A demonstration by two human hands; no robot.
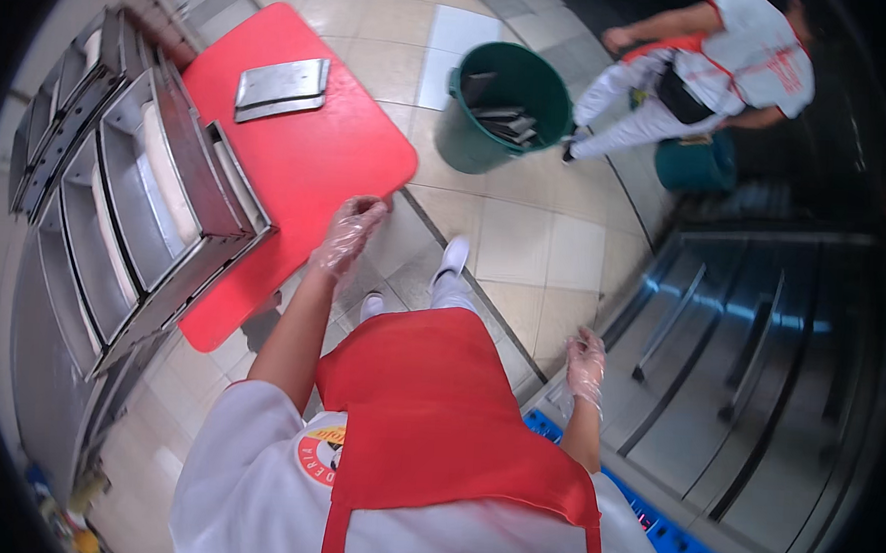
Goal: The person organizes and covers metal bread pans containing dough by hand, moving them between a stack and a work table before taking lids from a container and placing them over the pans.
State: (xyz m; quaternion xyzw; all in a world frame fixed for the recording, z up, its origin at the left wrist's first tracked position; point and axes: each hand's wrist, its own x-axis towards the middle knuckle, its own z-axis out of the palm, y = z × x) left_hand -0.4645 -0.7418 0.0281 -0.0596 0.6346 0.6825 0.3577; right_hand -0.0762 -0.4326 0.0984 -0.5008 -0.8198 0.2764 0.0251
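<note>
My left hand [346, 239], in a clear plastic glove, hovers by the right edge of a red table [308, 169]. Its fingers are loosely bent, and nothing shows in them. My right hand [586, 366], gloved the same way, hangs to the right of my red apron with slack fingers and no object in it. Closest to that hand is a large glass-and-metal panel [688, 389]. On the table lie flat metal plates [283, 86], one overlapping another. Long metal loaf pans [145, 186] stand along the table's left side, with pale dough rolls [168, 177] inside.
A green bin [461, 127] holding dark flat pieces stands on the tiled floor beyond the table. Another person [694, 69] in white is at the upper right, beside a second green bin [694, 165]. A blue panel [684, 550] with small red lights runs along the lower right.
</note>
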